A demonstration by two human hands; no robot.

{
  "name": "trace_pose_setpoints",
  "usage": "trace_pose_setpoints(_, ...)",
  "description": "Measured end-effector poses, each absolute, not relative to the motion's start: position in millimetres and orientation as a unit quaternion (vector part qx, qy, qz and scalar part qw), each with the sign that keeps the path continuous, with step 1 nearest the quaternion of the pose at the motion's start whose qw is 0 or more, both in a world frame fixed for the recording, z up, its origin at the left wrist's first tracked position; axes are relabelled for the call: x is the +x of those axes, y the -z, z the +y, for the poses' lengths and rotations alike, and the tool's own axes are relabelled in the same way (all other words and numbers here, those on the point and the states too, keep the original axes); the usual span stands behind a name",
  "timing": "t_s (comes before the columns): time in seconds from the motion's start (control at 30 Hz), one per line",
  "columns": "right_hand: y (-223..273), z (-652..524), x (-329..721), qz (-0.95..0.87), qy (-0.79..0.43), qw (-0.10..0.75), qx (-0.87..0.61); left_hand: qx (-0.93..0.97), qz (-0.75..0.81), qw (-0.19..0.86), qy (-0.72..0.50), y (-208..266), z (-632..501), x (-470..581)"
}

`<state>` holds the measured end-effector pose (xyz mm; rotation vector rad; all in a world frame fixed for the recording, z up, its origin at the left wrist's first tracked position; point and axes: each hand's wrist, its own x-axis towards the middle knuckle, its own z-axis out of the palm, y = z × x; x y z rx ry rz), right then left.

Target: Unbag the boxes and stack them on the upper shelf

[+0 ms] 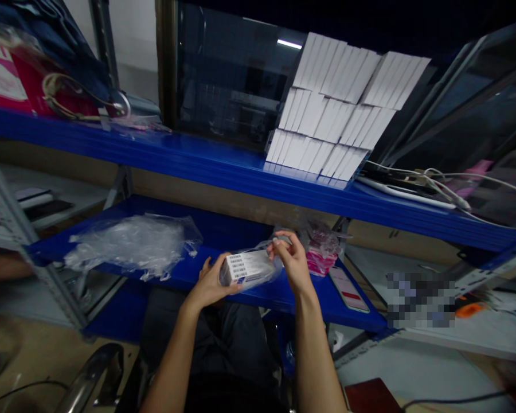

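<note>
One blue desk (223, 228) is stretching beneath the left fingers (231, 289) and right fingers (280, 248); beyond them, one blue shelf (189, 163) is carrying three tiers of white cartons (327, 109). The left fingers are clamping one barcoded box (251, 267), inside one clear bag (267, 279), by its left end; the right fingers are pinching together on the bag's opposite end. Two forearms (313, 344) are reaching forward, the right wrist bending inward. Left of the fingers one plastic-bag heap (133, 244) is lying; rightward, one pink pack (320, 263) and one phone (348, 288) are resting.

White box (253, 265): stacked barcodes (237, 266) on end face, fine print (258, 259) on side; no wording or numbers legible.
</note>
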<state>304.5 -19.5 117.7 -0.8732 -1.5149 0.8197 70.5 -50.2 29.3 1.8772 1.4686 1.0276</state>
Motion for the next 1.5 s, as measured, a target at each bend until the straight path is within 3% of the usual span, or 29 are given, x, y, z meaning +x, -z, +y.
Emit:
trace_pose_setpoints(0.07,-119.2,-29.0,297.3,-0.722,-0.315,0.486,-0.378,0.692,0.572,0.272,-0.346,-30.3,-51.1,71.2)
trace_pose_setpoints(0.23,-110.3,-29.9,272.4,-0.898,-0.148,0.165,-0.379,0.723,0.573,0.259,-0.285,-29.0,-50.8,65.4)
trace_pose_setpoints(0.37,-116.2,-17.2,259.8,-0.908,-0.081,0.050,-0.409,0.738,0.572,0.232,-0.274,-25.6,-49.2,60.5)
trace_pose_setpoints(0.67,-136.1,2.2,297.1,-0.887,-0.087,0.124,-0.437,0.725,0.563,0.232,-0.322,-38.0,-55.1,59.5)
trace_pose_setpoints(0.87,-127.4,1.5,290.8,-0.894,-0.085,0.095,-0.429,0.765,0.510,0.190,-0.343,-57.3,-61.5,52.8)
trace_pose_setpoints(1.03,-131.8,2.3,301.2,-0.895,-0.100,0.121,-0.418,0.732,0.591,0.158,-0.299,-58.5,-69.2,43.3)
trace_pose_setpoints(1.2,-135.1,-2.3,300.2,-0.915,-0.114,0.087,-0.376,0.664,0.628,0.099,-0.394,-58.5,-61.8,44.2)
trace_pose_setpoints(1.37,-124.5,-0.5,282.1,-0.890,-0.081,0.089,-0.439,0.719,0.474,0.168,-0.479,-78.9,-64.7,51.1)
trace_pose_setpoints(1.5,-142.0,4.8,282.2,-0.880,-0.124,0.166,-0.427,0.718,0.422,0.212,-0.512,-95.9,-76.8,49.6)
